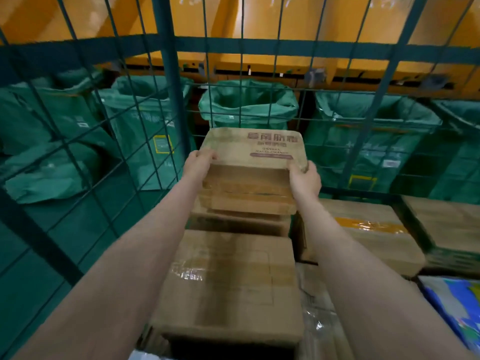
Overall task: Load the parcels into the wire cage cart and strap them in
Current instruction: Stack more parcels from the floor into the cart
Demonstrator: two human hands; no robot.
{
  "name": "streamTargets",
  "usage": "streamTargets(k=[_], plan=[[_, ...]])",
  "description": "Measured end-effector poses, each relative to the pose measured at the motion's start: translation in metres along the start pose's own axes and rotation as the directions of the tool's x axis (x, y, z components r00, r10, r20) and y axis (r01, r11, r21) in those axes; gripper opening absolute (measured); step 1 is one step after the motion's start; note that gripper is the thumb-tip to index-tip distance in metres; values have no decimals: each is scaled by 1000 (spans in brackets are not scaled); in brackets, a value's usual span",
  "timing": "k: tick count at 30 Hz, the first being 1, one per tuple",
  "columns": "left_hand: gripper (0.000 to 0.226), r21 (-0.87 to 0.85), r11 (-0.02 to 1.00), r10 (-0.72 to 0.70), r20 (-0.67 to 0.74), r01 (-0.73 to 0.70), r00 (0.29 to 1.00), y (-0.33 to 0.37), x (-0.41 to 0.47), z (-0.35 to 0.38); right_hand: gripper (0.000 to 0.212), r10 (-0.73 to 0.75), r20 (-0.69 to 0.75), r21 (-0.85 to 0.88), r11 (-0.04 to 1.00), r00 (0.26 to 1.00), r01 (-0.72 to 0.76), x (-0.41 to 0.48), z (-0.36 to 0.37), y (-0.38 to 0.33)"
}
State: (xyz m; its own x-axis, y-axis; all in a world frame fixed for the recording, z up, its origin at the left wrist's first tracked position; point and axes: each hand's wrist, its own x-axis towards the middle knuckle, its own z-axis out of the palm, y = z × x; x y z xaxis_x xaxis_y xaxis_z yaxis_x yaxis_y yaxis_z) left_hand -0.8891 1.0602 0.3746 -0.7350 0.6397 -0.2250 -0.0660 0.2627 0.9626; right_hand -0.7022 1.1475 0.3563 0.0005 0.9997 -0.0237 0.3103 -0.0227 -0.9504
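Step in hand: loading. A brown cardboard box with dark printed lettering (252,152) is being placed on top of a stack inside the green wire cage cart (166,74).

Grip: the left hand (198,162) has its fingers curled over the upper left corner of the printed box. The right hand (305,179) clasps the upper right corner the same way. Both grips are closed on this one box. The box is tilted, printed face toward the camera.

Position: the printed box sits close to the cart's far mesh wall. Directly beneath it lies a stack of flat taped brown cartons (246,201). Whether the box's underside already bears fully on that stack cannot be told. Nearer the camera than the printed box stands a large plain brown carton with clear tape (233,281). To the right of the printed box, lower down, lies a brown carton with a yellow tape band (363,224). Beyond the printed box, outside the mesh, stand open green sacks (246,105).

Progress, as judged: several parcels are in and loading is well along. No strap is in view, so strapping is not yet begun.

Next move, as judged: level the printed box, seat it square on the stack, back toward the mesh, then release both corners. Risk: a tilted box on a narrow stack may slide forward if let go early.
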Motion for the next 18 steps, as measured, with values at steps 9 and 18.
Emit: streamTargets(k=[9, 18], plan=[[90, 101, 995, -31, 33, 27, 999, -19, 43, -2, 55, -36, 93, -136, 990, 995, 49, 16, 42, 22], [88, 177, 982, -63, 24, 58, 998, -22, 36, 6, 58, -30, 98, -219, 974, 995, 51, 10, 35, 23]])
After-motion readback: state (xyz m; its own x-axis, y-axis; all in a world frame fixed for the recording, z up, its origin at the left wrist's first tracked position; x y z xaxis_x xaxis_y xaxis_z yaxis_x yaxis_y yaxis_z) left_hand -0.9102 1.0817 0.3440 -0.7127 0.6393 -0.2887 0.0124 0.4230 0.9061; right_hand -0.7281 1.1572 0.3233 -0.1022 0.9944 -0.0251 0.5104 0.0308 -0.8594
